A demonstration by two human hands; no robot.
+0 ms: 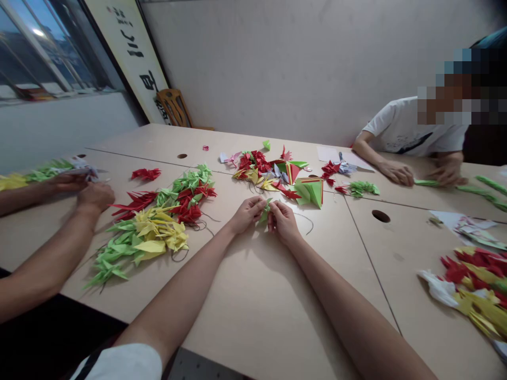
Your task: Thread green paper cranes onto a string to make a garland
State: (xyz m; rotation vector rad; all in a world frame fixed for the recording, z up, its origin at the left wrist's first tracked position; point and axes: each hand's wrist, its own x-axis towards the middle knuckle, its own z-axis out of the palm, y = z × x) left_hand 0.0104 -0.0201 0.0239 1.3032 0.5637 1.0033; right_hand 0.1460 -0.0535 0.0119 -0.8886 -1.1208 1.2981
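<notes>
Between my two hands, above the middle of the table, is a small green folded paper piece point(264, 210), partly covered by my fingers. My left hand point(250, 212) pinches it from the left, and my right hand point(282, 217) grips it from the right. A thin dark cord point(308, 220) curls on the tabletop beside my right hand. Just beyond my hands lie a stack of green and red folded paper point(311, 191) and a heap of red paper cranes point(256, 162) mixed with yellow and lilac ones.
Strung green and yellow paper cranes point(158, 229) lie left of my arm. Another person's hands point(93, 190) work at the far left; a co-worker's hand point(398, 173) is across the table. Colourful folded papers point(471, 279) lie at right, near a round table hole point(381, 216).
</notes>
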